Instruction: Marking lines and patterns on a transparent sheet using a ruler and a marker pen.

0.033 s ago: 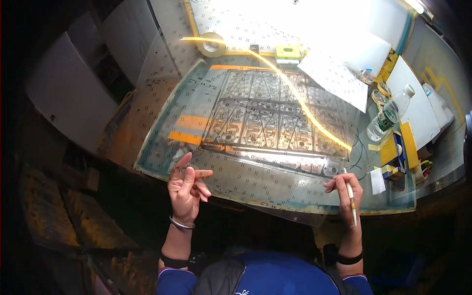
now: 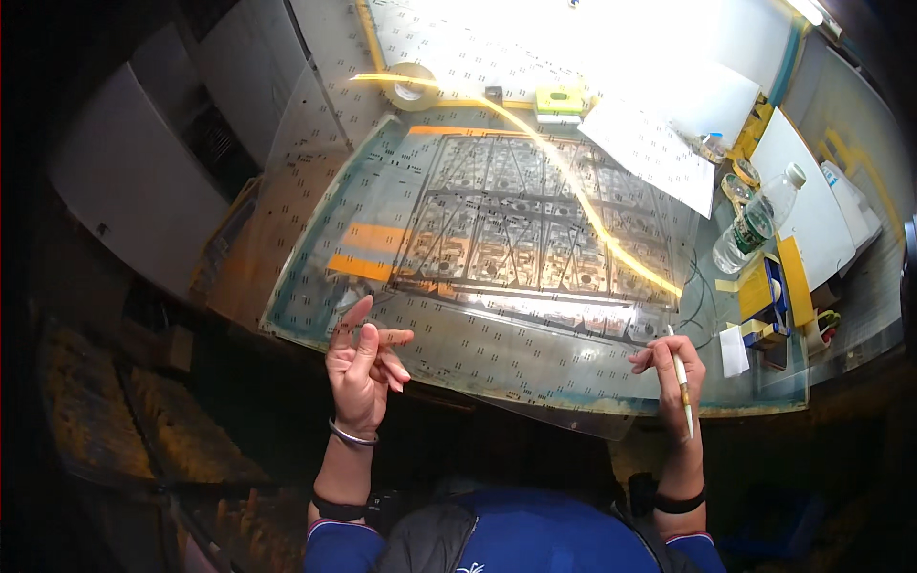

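Observation:
A large clear film (image 2: pixel 458 358) with rows of small dark marks lies over the slanted glass table, beneath both hands. My left hand (image 2: pixel 358 368) is at the film's near left edge, fingers apart and nothing seen in them. On the right, my right hand (image 2: pixel 673 368) grips a slim white pen-like tool (image 2: pixel 683 387), its thin end directed toward my wrist; what sort of tool it is, I cannot make out. Showing through the film is a dark patterned sheet (image 2: pixel 516 220) with repeated panels. Orange strips (image 2: pixel 358 267) run along its left side.
At the right edge stand a clear plastic bottle (image 2: pixel 755 229), tape rolls (image 2: pixel 740 181) and a blue-yellow box (image 2: pixel 764 296). Farther back are a tape roll (image 2: pixel 413 88), a yellow-green block (image 2: pixel 559 100) and a white paper (image 2: pixel 650 158). Bright light washes out the far surface.

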`<state>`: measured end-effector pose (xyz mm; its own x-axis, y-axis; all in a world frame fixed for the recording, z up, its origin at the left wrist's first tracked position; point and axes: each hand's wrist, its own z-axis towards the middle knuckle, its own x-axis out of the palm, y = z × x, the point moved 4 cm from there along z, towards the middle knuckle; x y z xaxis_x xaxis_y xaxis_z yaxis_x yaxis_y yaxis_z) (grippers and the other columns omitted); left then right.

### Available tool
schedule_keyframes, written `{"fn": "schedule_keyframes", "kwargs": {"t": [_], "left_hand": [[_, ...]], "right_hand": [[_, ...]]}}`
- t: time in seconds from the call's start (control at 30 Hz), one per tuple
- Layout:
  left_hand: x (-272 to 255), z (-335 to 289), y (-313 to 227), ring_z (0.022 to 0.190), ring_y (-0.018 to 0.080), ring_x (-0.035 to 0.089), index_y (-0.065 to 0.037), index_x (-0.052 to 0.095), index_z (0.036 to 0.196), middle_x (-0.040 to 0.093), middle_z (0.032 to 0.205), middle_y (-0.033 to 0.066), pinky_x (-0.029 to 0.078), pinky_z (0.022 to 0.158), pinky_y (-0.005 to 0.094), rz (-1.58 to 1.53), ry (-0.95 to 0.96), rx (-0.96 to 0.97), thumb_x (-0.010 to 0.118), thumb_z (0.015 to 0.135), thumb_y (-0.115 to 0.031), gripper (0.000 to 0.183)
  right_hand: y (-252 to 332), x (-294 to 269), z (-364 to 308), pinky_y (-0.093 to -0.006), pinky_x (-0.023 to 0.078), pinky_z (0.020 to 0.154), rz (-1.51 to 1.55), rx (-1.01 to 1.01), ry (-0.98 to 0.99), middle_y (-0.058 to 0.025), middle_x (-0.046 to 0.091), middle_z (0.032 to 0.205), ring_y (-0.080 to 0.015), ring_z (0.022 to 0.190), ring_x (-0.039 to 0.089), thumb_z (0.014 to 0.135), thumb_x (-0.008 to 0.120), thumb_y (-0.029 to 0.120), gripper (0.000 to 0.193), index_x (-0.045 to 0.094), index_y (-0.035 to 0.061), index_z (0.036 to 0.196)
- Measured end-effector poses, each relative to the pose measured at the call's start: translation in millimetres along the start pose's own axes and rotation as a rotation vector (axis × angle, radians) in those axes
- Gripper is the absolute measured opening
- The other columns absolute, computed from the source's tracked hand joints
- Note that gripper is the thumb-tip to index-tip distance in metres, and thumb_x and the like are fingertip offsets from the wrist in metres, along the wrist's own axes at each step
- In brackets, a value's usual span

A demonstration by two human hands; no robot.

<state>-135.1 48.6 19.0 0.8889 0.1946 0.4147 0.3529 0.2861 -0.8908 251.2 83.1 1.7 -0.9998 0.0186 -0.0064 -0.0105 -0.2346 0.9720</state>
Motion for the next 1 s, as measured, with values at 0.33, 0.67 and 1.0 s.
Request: {"fn": "schedule_keyframes", "kwargs": {"t": [0.33, 0.67, 1.0], "left_hand": [[-1.8, 1.0, 4.8, 0.053, 0.0107, 0.065, -0.006, 0.049, 0.14, 0.073, 0.097, 0.0213, 0.047, 0.041, 0.0166, 0.047, -0.01, -0.083, 0.05, 0.105, -0.019, 0.037], [-3.4, 3.5, 11.6, 0.053, 0.0121, 0.066, -0.006, 0.049, 0.139, 0.072, 0.095, 0.0228, 0.048, 0.041, 0.0163, 0.065, -0.03, -0.123, 0.051, 0.105, -0.021, 0.038], [-3.0, 3.5, 12.7, 0.053, 0.0083, 0.064, -0.003, 0.047, 0.139, 0.072, 0.095, 0.0201, 0.047, 0.041, 0.0145, 0.114, -0.076, -0.171, 0.05, 0.105, -0.021, 0.039]], "right_hand": [[-11.8, -16.0, 1.9, -0.0309, 0.053, 0.074, 0.126, -0.044, -0.15, -0.015, 0.071, 0.086, -0.0174, 0.077, 0.066, 0.106, 0.047, 0.024, 0.027, 0.057, -0.001, 0.106], [-4.4, -8.0, 0.7, -0.0264, 0.056, 0.072, 0.0, -0.038, -0.091, -0.012, 0.072, 0.087, -0.0141, 0.077, 0.068, 0.091, 0.068, 0.002, 0.013, 0.058, -0.0002, 0.1], [-3.6, -6.9, 0.6, -0.0263, 0.057, 0.07, -0.035, -0.032, -0.094, -0.0106, 0.071, 0.084, -0.013, 0.077, 0.068, 0.09, 0.068, 0.001, 0.011, 0.06, -0.0009, 0.098]]}}
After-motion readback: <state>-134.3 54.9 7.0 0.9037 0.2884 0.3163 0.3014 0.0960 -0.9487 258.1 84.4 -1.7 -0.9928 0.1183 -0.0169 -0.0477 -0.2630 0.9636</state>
